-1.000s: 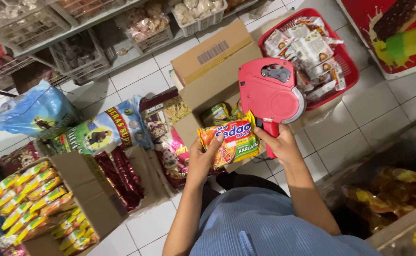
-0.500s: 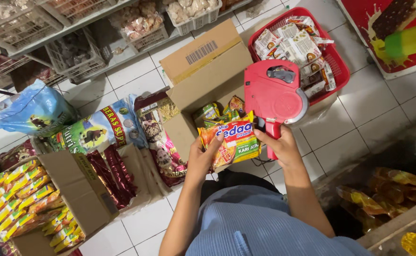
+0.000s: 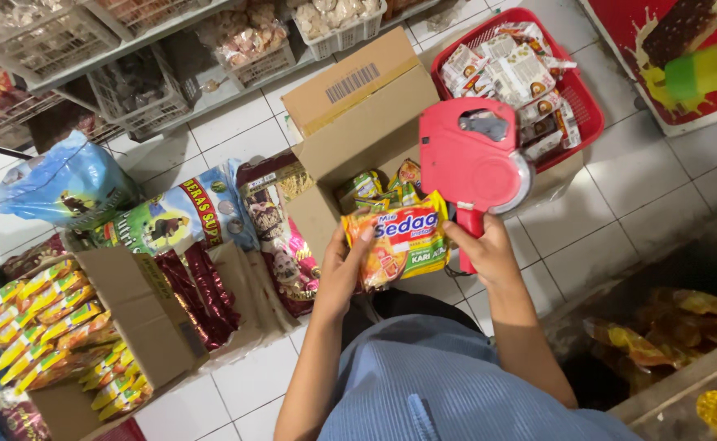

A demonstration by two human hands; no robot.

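At frame centre, the left hand (image 3: pixel 346 269) grips a yellow noodle packet (image 3: pixel 398 238); the right hand (image 3: pixel 481 249) grips a red label gun (image 3: pixel 473 159). An open cardboard box (image 3: pixel 358 114) sits behind, with a red basket (image 3: pixel 575 90) at upper right.

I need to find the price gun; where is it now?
In the head view, the red price gun is right of centre, gripped by the right hand, above the noodle packet and beside the open box.

yellow noodle packet (image 3: pixel 399 241) | held flat | red label gun (image 3: pixel 473 163) above
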